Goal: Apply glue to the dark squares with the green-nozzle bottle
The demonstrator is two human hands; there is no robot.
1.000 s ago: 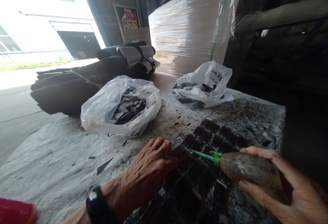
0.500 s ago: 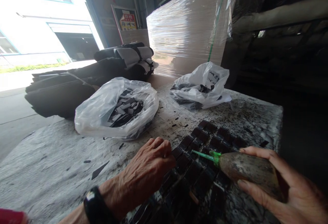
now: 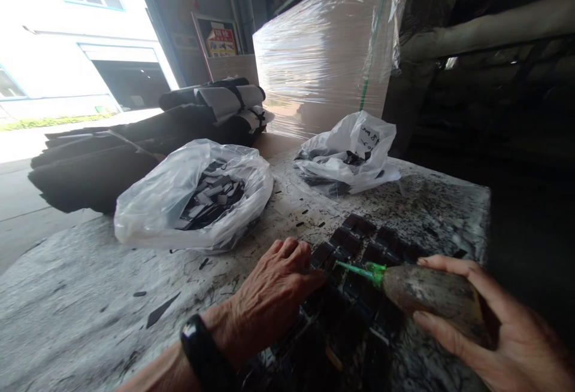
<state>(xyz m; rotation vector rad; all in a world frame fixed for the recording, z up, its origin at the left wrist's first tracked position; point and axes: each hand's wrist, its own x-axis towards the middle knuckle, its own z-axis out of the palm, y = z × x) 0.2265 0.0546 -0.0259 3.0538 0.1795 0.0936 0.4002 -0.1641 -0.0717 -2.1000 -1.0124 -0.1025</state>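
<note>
Plastic bag [image 3: 153, 212] of black pieces [image 3: 209, 199]

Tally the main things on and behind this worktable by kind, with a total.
Plastic bags holding dark pieces: 2, one and another
Glue bottle with green nozzle, in the right hand: 1
Sheet of dark squares under the left hand: 1
Wrapped pallet: 1
Wristwatch: 1
Total: 6

Two bags [image 3: 153, 212] [image 3: 354, 152] lie on the table [image 3: 90, 296] behind the tiles [image 3: 359, 248].
</note>
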